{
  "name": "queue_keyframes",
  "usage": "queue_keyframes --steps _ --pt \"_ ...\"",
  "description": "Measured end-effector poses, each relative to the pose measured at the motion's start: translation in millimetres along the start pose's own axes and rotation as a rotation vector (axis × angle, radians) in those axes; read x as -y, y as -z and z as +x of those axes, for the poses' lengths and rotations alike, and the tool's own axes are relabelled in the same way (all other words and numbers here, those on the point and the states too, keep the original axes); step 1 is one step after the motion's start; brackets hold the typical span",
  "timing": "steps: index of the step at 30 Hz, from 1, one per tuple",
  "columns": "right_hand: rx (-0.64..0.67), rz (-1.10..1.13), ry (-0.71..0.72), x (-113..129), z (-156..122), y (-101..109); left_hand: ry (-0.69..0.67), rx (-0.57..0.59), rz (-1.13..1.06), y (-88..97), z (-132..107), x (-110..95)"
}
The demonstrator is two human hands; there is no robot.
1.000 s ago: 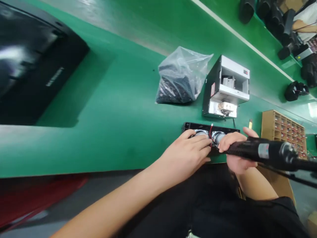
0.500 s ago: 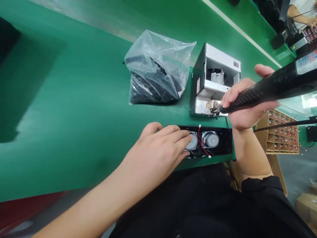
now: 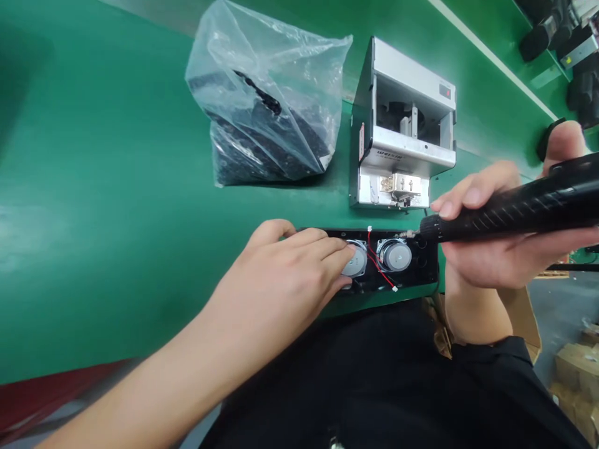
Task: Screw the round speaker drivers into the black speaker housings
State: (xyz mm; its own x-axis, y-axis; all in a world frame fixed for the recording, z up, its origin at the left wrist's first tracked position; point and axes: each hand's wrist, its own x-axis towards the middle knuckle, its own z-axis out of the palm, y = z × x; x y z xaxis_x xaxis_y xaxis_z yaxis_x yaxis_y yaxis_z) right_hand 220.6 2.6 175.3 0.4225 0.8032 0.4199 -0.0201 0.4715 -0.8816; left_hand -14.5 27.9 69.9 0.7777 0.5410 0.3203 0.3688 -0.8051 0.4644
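Note:
A long black speaker housing lies at the near edge of the green bench, with two round silver speaker backs and a red wire inside. My left hand lies flat on its left half, fingers stretched out over the left speaker. My right hand is closed round a black electric screwdriver. The screwdriver's tip sits just above the upper edge of the housing, beside the right speaker.
A white screw-feeder box stands just behind the housing. A clear plastic bag of black parts lies left of it. A white line crosses the bench at the back right, with black parts beyond it. Cardboard boxes sit on the floor at right.
My right hand brought the screwdriver from the feeder's outlet down to the housing's upper edge. My left hand stayed on the housing. The view shifted closer and lower.

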Motion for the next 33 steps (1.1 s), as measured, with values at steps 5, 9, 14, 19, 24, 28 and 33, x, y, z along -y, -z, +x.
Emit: queue_keyframes --steps 5,9,14,19,24,28,33 --pt "0.088 0.073 -0.131 5.9 -7.2 8.0 -0.007 0.010 0.006 -0.9 -0.7 0.1" --pt "0.106 0.131 -0.145 -8.0 -9.1 7.7 -0.058 -0.012 -0.028 -1.9 -0.8 0.9" --pt "0.110 0.061 -0.102 -14.1 -14.7 -0.5 -0.045 -0.046 -0.047 -2.5 -3.1 1.3" --pt "0.103 0.037 -0.036 -31.7 -19.1 0.7 -0.062 -0.074 -0.040 -2.9 -2.6 -0.5" --pt "0.130 0.055 -0.048 -40.1 -19.0 2.5 -0.056 -0.082 0.004 -2.9 -2.9 -2.4" --pt "0.160 0.034 -0.106 -32.8 -18.2 3.6 -0.056 -0.068 0.000 -1.9 -2.7 -2.7" --pt "0.163 0.064 -0.100 -33.8 -21.8 4.9 -0.046 -0.049 0.000 -1.8 -1.9 -2.3"
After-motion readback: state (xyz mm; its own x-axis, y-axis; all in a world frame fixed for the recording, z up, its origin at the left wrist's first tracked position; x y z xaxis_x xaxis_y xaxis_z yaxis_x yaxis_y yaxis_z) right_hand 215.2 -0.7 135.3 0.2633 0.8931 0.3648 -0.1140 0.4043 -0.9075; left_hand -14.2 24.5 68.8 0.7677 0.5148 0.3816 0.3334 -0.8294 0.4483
